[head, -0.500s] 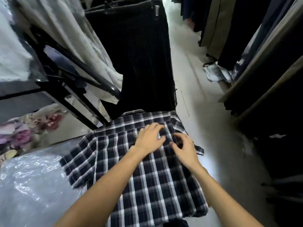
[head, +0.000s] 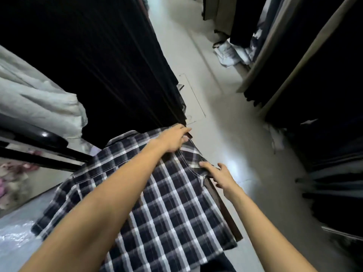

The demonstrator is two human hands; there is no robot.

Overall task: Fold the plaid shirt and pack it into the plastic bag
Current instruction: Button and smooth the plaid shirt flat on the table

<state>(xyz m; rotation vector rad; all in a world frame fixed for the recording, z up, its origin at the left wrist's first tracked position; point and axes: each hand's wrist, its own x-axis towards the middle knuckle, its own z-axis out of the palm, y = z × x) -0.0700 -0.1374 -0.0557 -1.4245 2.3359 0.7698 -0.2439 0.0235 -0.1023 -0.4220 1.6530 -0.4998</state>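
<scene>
View: head camera, the only 1, looking forward and down over both forearms.
Shirt [head: 163, 209]: the plaid shirt lies spread flat on a table, its right side running along the table edge [head: 225, 209] and its far end reaching the far corner. It is probably laid out flat so the sides can be folded in; no fold shows yet.
Left hand [head: 173, 141]: reaches across to the far right corner of the shirt, palm down, fingers [head: 184, 131] stretched forward over the cloth. It touches the fabric, likely pinning or pulling that corner straight. Whether it pinches the cloth cannot be told, as the fingertips are blurred.
Right hand [head: 220, 176]: at the right edge, nearer than the left hand. The thumb [head: 205, 165] lies on top of the cloth and the fingers curl below the edge, so it appears to grasp the shirt's right side, about half closed. This hold suits lifting that side inward for a fold.
Bag [head: 17, 238]: clear, shiny plastic lies on the near left of the table, just beside the shirt's left sleeve, kept close for packing. Neither hand touches it.
Surroundings: dark hanging garments [head: 108, 65] stand behind the table, and a pale floor [head: 225, 118] runs along the right.
Progress: judged early; folding is only starting and packing has not begun.
</scene>
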